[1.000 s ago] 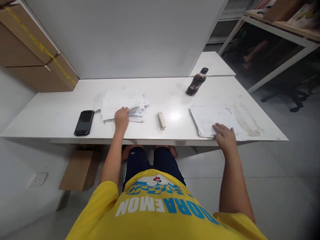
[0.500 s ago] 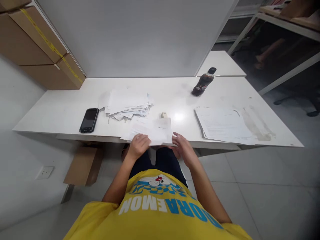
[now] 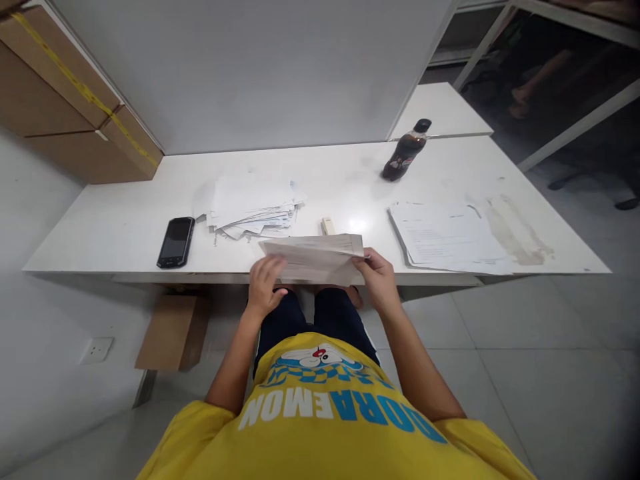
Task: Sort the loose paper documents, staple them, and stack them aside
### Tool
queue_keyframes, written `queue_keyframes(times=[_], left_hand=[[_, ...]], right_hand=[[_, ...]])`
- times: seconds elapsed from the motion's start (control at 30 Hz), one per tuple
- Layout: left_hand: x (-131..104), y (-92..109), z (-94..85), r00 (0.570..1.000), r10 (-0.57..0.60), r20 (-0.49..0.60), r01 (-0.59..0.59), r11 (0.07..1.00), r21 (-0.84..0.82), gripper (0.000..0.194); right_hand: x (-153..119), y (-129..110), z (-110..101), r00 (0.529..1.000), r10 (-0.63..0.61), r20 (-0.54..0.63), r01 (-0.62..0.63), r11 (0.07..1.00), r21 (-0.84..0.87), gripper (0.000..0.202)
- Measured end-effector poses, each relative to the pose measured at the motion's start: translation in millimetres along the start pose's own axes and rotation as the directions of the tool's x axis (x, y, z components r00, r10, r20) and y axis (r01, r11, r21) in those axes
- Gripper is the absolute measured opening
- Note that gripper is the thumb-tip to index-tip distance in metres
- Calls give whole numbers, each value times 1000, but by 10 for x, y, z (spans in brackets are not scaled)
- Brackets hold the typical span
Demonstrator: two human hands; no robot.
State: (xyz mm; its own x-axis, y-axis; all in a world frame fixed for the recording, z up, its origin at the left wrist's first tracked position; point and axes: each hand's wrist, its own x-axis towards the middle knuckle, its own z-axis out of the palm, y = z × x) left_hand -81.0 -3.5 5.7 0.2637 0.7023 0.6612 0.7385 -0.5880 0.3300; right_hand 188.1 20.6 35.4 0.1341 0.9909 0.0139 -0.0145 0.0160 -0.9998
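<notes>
A folded sheet of paper (image 3: pixel 320 259) is lifted at the table's front edge, above my lap. My right hand (image 3: pixel 381 279) pinches its right end between thumb and fingers. At the paper's left end, my left hand (image 3: pixel 265 285) is open, thumb spread away, its slightly blurred fingertips against or just in front of the sheet. Just behind the paper lies a small, pale, block-like object (image 3: pixel 327 227), whose kind I cannot make out. Farther left sits a messy stack of papers (image 3: pixel 253 203) with uneven edges.
A black phone (image 3: pixel 176 241) lies left on the white table (image 3: pixel 120 220). To the right are a flatter pile of printed sheets (image 3: pixel 443 233) and an upright cola bottle (image 3: pixel 404 155). Cardboard boxes (image 3: pixel 120 150) stand at the back left, below a grey panel (image 3: pixel 260 73).
The paper has risen from the tabletop and shifted right. My right hand has taken hold of its right end, while my left hand has loosened and spread its thumb.
</notes>
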Motion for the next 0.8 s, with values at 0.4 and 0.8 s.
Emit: queue_keyframes(times=[0.4, 0.8], left_hand=[[547, -18, 350, 828, -558, -51, 472, 744, -473, 40], [562, -141, 404, 843, -458, 283, 538, 727, -426, 39]], right_hand=[[303, -27, -132, 948, -199, -247, 193, 980, -47, 22], [262, 407, -71, 988, -111, -110, 102, 991, -90, 33]])
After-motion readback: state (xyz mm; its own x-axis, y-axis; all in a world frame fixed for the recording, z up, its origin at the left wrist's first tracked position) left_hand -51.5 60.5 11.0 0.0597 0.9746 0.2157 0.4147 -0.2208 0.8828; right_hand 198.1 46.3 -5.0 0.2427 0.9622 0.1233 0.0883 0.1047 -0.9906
